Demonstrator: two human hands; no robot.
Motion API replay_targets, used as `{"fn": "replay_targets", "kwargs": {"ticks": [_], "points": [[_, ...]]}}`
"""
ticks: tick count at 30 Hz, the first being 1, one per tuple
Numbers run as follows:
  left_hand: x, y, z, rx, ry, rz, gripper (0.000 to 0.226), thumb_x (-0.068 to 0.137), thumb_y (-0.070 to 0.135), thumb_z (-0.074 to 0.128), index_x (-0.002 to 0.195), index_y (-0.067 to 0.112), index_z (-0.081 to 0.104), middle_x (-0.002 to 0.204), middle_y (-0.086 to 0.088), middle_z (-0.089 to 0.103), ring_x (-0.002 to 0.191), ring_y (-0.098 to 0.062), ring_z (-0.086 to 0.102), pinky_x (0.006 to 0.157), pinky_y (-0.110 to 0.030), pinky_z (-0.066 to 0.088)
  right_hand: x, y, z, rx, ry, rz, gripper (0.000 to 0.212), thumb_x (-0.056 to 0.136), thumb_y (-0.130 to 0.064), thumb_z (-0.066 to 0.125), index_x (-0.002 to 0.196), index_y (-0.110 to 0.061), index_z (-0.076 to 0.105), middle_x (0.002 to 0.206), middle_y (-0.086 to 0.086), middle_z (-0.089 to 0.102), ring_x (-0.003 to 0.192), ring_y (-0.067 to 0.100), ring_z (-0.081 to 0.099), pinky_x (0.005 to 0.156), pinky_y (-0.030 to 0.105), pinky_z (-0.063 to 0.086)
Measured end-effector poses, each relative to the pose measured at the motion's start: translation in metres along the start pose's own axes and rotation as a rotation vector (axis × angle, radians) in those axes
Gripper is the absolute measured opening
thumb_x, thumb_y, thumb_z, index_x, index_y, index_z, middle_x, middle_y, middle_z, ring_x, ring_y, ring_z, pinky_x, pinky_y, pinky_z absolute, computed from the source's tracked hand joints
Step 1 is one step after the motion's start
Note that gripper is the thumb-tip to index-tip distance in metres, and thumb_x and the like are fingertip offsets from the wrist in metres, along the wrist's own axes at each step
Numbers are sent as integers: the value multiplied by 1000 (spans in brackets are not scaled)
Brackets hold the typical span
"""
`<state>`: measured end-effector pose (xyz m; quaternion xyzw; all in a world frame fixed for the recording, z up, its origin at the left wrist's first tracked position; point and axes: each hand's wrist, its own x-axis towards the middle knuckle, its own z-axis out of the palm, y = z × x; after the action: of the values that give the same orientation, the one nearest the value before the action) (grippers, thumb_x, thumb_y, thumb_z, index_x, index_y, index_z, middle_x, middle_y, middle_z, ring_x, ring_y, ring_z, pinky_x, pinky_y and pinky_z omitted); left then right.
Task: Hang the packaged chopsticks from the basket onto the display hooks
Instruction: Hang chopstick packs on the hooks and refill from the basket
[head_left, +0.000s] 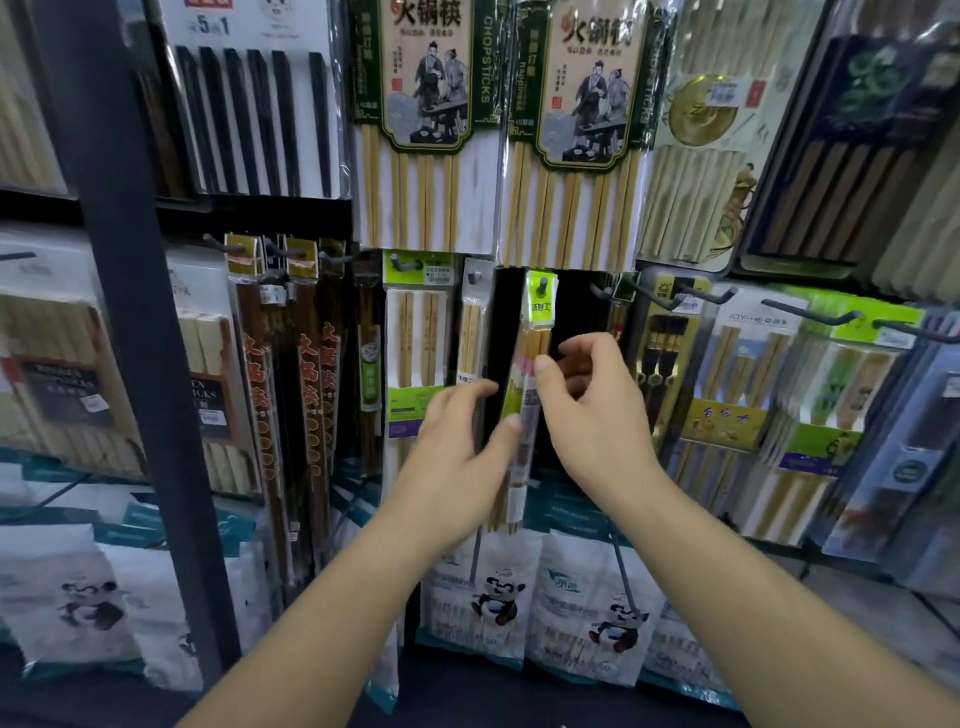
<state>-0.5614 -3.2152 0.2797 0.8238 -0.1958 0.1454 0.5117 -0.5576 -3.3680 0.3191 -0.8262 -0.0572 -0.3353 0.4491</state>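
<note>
A narrow pack of bamboo chopsticks (530, 358) with a green header card hangs by its hole on a display hook (543, 285) in the middle of the rack. My left hand (457, 447) pinches the pack's lower part between thumb and fingers. My right hand (597, 410) sits just right of the pack, thumb tip against its front and fingers curled behind its edge. The basket is out of view.
Other chopstick packs hang to the left (415, 338) and right (737, 374). Larger packs (426, 130) fill the row above. An unfilled hook (602, 291) sticks out just right of the hung pack. Panda-printed bags (493, 592) stand below. A dark upright post (135, 312) is at left.
</note>
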Motion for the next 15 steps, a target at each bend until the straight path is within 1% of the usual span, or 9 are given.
{"fn": "replay_targets", "kwargs": {"ticks": [2, 5, 7, 9, 10, 12, 13, 14, 15], "points": [[14, 5, -1, -66, 3, -4, 46, 104, 50, 49, 147, 33, 41, 146, 17, 43, 133, 2, 42, 113, -29, 34, -2, 11, 2, 10, -85, -10, 28, 102, -43, 53, 128, -33, 50, 125, -7, 60, 113, 8, 58, 94, 35, 51], [37, 14, 2, -177, -3, 8, 38, 102, 55, 47, 135, 38, 44, 124, 32, 52, 112, 25, 49, 97, -16, 38, -3, 21, 6, 51, -215, -58, 53, 106, -48, 43, 156, -38, 31, 156, -16, 42, 145, 6, 36, 119, 44, 35], [52, 19, 6, -213, -22, 12, 65, 94, 67, 42, 148, 31, 39, 139, 21, 56, 125, 15, 49, 101, -19, 40, -3, 26, 9, 100, -263, -52, 61, 105, -54, 40, 161, -42, 17, 164, -23, 26, 150, -2, 23, 124, 41, 27], [63, 25, 11, -279, -50, -22, 80, 91, 74, 38, 159, 34, 28, 158, 9, 45, 139, 0, 42, 112, -25, 35, -2, 30, 14, 169, -298, -24, 64, 105, -55, 37, 162, -42, 8, 166, -27, 16, 150, -8, 15, 127, 38, 21], [67, 27, 14, -337, -66, -46, 78, 94, 73, 38, 161, 34, 24, 163, 9, 39, 139, 1, 37, 109, -19, 32, -1, 32, 17, 204, -315, -16, 65, 105, -56, 35, 162, -42, 6, 166, -27, 12, 150, -10, 12, 127, 38, 19], [74, 31, 20, -424, -81, -107, 70, 103, 63, 37, 164, 32, 19, 165, 9, 33, 131, 6, 32, 90, -4, 28, 0, 36, 22, 249, -340, -13, 66, 104, -61, 29, 161, -43, 2, 166, -29, 7, 149, -13, 8, 128, 36, 15], [77, 32, 23, -453, -77, -131, 67, 106, 59, 36, 164, 29, 19, 165, 8, 33, 129, 6, 32, 84, -2, 28, 2, 38, 24, 263, -346, -12, 68, 102, -64, 26, 161, -42, 1, 166, -29, 5, 148, -15, 8, 128, 34, 14], [80, 32, 26, -487, -68, -145, 65, 107, 55, 36, 164, 27, 20, 165, 7, 34, 130, 4, 34, 87, -3, 29, 3, 40, 26, 280, -348, -7, 70, 100, -65, 25, 162, -41, 1, 166, -29, 5, 147, -16, 8, 127, 31, 13], [83, 31, 30, -522, -56, -154, 63, 108, 52, 35, 164, 26, 21, 165, 5, 34, 133, 1, 36, 95, -8, 31, 6, 42, 28, 299, -346, 2, 72, 99, -67, 24, 162, -41, 3, 165, -30, 7, 145, -20, 10, 126, 27, 14]]}}
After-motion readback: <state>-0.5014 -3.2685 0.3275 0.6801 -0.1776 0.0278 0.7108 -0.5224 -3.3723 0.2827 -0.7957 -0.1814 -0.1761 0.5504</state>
